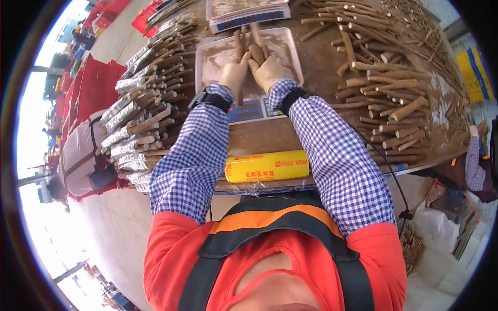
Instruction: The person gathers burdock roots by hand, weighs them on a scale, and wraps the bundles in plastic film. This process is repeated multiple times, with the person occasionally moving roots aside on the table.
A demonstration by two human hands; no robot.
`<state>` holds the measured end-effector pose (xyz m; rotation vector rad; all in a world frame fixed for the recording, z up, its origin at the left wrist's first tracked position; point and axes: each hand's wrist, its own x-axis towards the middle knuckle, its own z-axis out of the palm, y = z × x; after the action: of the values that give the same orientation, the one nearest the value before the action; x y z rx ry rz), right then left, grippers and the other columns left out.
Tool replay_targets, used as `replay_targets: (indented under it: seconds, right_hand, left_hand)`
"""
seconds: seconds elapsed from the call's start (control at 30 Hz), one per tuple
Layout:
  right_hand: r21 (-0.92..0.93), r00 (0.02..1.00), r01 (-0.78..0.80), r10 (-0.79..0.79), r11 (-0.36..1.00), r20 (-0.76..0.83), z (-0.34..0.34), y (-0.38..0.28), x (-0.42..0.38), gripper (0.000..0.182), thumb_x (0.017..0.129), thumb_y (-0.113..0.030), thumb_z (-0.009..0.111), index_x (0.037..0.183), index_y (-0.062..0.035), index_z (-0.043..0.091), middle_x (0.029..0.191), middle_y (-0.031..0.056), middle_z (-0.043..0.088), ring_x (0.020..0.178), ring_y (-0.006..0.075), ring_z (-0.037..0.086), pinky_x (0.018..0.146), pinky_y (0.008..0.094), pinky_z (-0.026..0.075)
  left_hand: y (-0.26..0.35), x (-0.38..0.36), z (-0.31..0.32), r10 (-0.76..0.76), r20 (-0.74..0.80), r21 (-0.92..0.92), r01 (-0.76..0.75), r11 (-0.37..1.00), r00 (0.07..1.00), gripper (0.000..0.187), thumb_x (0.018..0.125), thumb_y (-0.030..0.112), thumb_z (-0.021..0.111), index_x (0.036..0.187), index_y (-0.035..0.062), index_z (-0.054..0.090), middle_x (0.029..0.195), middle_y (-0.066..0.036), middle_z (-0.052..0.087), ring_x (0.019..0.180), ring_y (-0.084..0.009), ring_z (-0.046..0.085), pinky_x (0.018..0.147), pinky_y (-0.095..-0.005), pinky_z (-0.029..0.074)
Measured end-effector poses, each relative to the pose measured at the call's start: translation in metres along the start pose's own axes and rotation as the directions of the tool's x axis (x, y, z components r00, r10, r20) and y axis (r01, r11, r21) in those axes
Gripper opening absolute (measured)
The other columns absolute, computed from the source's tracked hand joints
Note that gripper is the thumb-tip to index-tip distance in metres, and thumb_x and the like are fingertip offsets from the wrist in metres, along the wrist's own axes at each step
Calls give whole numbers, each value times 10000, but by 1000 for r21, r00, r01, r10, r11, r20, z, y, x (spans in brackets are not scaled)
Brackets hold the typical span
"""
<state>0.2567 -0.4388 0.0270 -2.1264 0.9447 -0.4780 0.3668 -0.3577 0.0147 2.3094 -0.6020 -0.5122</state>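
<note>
Both my gloved hands are over the dirty white tray of a digital scale (205, 62), whose blue front panel faces me. My left hand (235, 75) is closed around a brown root-like stick (238, 45), which shows above and below the fingers. Against a thicker brown stick (256, 53) my right hand (268, 73) is curled, its thumb toward the left hand. Another stick (257, 32) stands out behind, pointing away from me. Fingertips of both hands are partly hidden behind the sticks.
Bundles of sticks in clear wrap (127, 111) are stacked at left. Loose sticks (399, 98) lie in piles at right. A yellow cling-film roll (267, 167) lies at the near edge. A second scale (249, 15) stands beyond. A co-worker's hand (473, 130) shows far right.
</note>
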Motion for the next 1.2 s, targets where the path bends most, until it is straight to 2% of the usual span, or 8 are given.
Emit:
replay_targets:
  seconds: [0.07,0.23,0.33,0.4,0.47,0.73,1.0,1.2]
  right_hand:
    - [-28,990,-123,121,992,-68,19,-4,1,783,810,-536,658,1276,66,473,1220,328,555,1157,449,541,959,468,451]
    - [157,985,-105,80,982,156,-8,14,3,668,883,-486,620,1279,39,507,1180,238,619,1109,357,596,934,394,471]
    - [441,907,-260,60,859,417,-56,-19,-28,572,907,-307,655,1354,-11,459,1202,142,631,1115,267,593,976,331,452]
    - [309,946,-127,21,943,324,-57,-6,-32,708,901,-462,617,1297,107,474,1217,205,594,1133,260,564,973,315,433]
    - [236,950,-68,-9,969,311,-53,9,-29,820,887,-463,629,1406,103,342,1383,247,466,1285,293,467,1069,317,364]
    - [102,975,-84,60,991,215,-59,3,-40,785,881,-480,632,1345,120,429,1343,271,507,1247,317,510,1025,341,403]
    - [-67,997,63,-65,996,-30,-56,33,-37,798,829,-449,690,1321,126,436,1218,285,582,1105,355,610,935,387,488]
    - [-386,996,-87,78,918,-40,-46,27,-41,861,769,-458,724,1381,31,368,1186,261,598,1114,386,590,958,436,464]
  left_hand:
    - [-22,10,23,392,-331,172,-353,920,858,548,960,457,459,1102,-50,612,1058,-333,614,1013,-472,587,881,-495,483]
    - [-47,35,2,477,-107,109,-467,878,872,548,969,478,457,1096,-33,607,1031,-285,636,1003,-418,602,870,-448,478]
    - [-13,-6,-63,277,172,-211,-239,948,945,706,966,586,417,1300,-25,532,1127,-188,642,1132,-288,575,982,-354,429]
    - [-31,9,-71,403,2,-191,-395,899,915,727,959,616,398,1266,-22,563,1139,-190,644,1133,-267,582,959,-344,445]
    - [-49,32,-85,406,21,-326,-377,867,914,748,939,630,430,1244,-39,570,1160,-216,637,1145,-284,584,959,-349,450]
    - [-60,6,-128,333,39,-556,-257,790,942,607,997,467,459,1250,-78,552,1221,-119,621,1129,-178,540,988,-307,395]
    - [-72,25,-125,225,41,-436,-185,881,974,597,968,475,503,1214,-65,574,1140,-172,646,1087,-208,573,922,-334,442]
    - [-46,18,-81,503,-26,-242,-494,835,864,426,946,369,560,1100,-19,651,984,-150,690,939,-236,637,804,-332,492]
